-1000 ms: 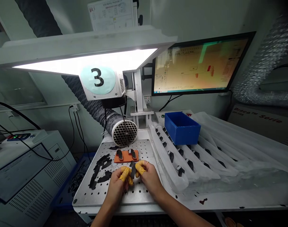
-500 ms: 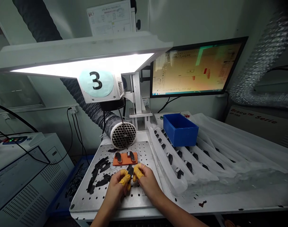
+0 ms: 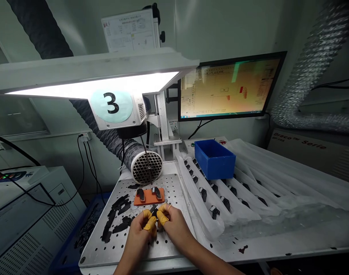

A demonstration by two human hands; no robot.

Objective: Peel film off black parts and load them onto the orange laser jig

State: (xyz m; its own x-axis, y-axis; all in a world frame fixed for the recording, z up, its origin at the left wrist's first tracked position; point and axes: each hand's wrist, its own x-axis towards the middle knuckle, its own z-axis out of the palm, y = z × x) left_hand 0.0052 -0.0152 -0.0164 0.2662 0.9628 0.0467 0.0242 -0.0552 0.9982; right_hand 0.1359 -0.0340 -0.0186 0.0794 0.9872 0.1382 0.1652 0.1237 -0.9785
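Note:
My left hand [image 3: 142, 227] and my right hand [image 3: 171, 223] come together over the perforated metal plate [image 3: 174, 240], with yellow finger cots on several fingers. Between their fingertips both grip a small black part [image 3: 154, 209], mostly covered by the fingers. Just beyond the hands lies an orange fixture block [image 3: 149, 197] carrying two black curved pieces [image 3: 156, 192]. To the left, flat black strips [image 3: 121, 225] are scattered over the plate.
A round grille on a duct [image 3: 147, 168] stands behind the fixture, under a lit lamp [image 3: 105, 82]. Right of the plate, rows of black parts [image 3: 214, 212] lie on white foam sheeting around a blue bin [image 3: 215, 162]. A monitor [image 3: 228, 91] hangs behind.
The view has shifted slightly. Both hands have drawn closer together around the small black part, which is now more covered by the fingers.

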